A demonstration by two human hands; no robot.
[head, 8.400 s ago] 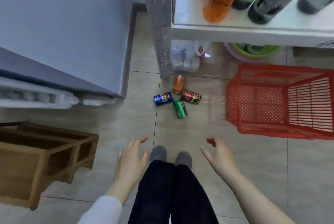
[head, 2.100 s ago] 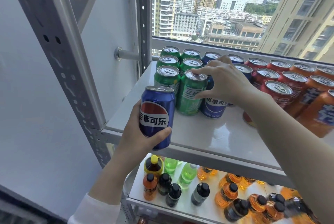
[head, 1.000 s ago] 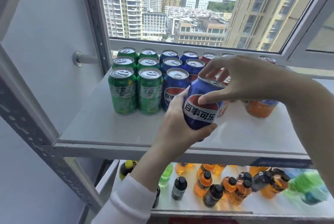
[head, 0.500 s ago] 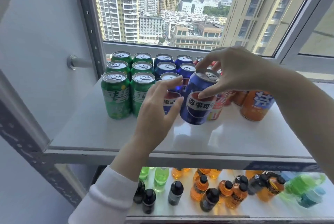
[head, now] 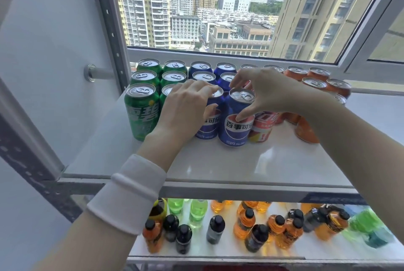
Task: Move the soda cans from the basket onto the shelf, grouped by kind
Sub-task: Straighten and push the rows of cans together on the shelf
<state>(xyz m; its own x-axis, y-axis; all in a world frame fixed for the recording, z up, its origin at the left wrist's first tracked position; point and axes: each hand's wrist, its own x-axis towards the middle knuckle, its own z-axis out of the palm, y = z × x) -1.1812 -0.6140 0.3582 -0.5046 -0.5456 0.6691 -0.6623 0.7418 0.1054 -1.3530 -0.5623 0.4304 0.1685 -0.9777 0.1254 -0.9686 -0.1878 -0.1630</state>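
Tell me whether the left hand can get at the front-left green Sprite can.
Probably yes: the green Sprite can stands unblocked at the front of the shelf, beside the left hand.

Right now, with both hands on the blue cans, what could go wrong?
1. The right hand pinches the front blue can high up; pushing it back could tip it into the red can beside it.
2. The left hand rests on the neighbouring blue can, close against the green cans; a shove may shift that row.
3. The right forearm hangs over the orange cans; pulling out low might knock one.
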